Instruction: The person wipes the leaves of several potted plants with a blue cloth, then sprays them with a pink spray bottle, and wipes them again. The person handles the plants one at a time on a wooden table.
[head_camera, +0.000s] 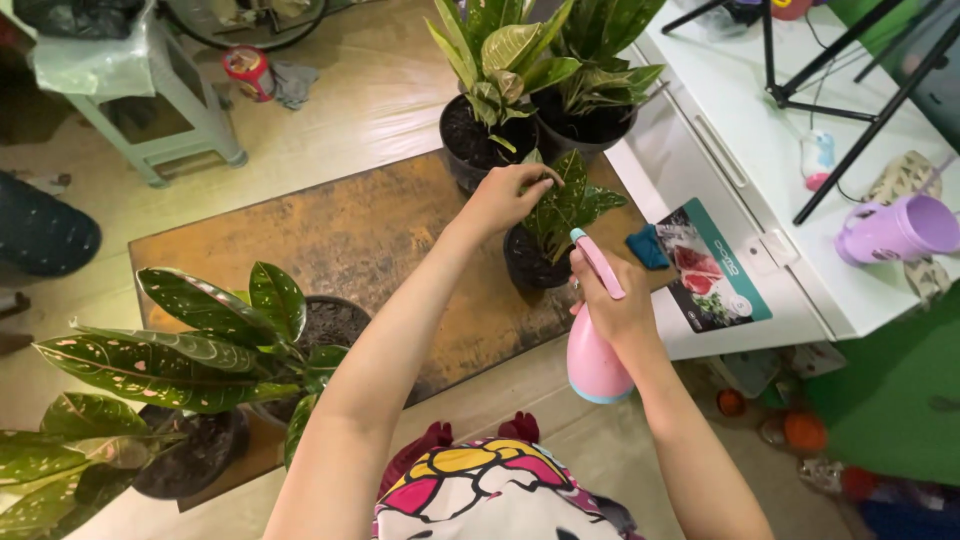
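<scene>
My right hand (612, 305) grips a pink spray bottle (592, 362) with a teal nozzle tip, pointed at a small potted plant with green, yellow-spotted leaves (572, 205) in a black pot (525, 265). My left hand (505, 195) reaches forward and pinches a leaf at the top of that plant. The pot stands on a worn brown mat (350, 235) on the floor.
Two larger potted plants (500, 70) stand behind the small one. More spotted-leaf plants (190, 345) sit at the near left. A white cabinet (760, 170) to the right carries a purple cup (895, 230), tripod legs and a teal card. A pale stool (165, 110) stands far left.
</scene>
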